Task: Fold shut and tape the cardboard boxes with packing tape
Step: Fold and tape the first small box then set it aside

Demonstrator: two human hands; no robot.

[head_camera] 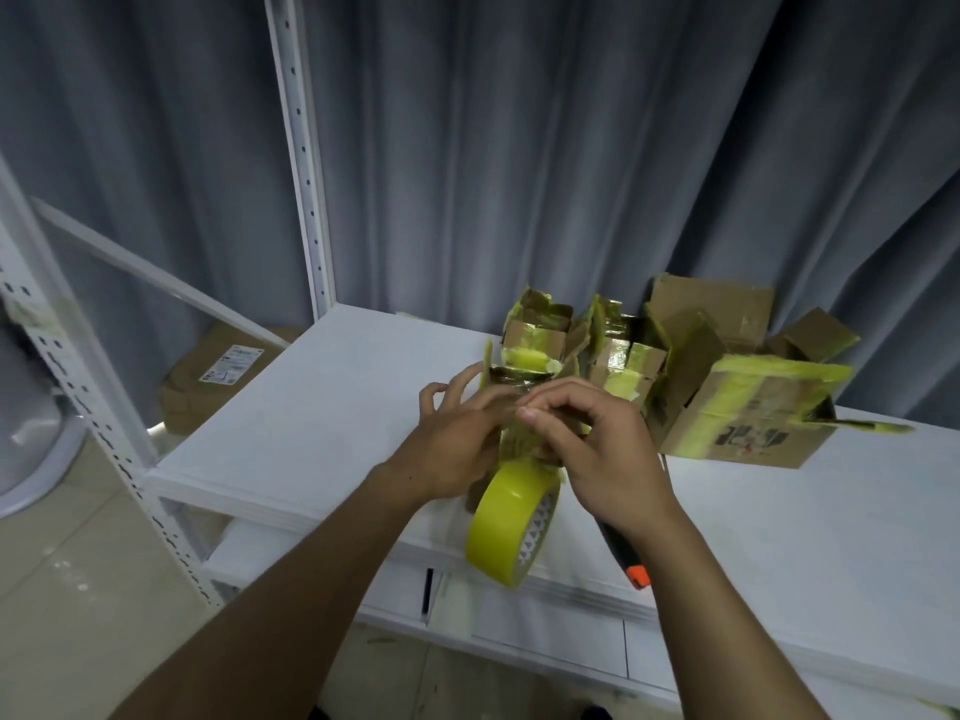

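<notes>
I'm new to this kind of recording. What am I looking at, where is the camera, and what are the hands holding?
There is no machine here. This is one picture from a camera worn on a person's head, looking down at their own two bare arms. The left hand and right hand meet on a small cardboard box streaked with yellow tape. The right hand's fingers curl over its top; the left hand's grip is partly hidden. A yellow tape roll hangs just below them at the edge of the white shelf board. A utility knife with an orange end lies under the right wrist. Behind are more taped boxes with open flaps and a larger box on its side. A grey curtain fills the background.
</notes>
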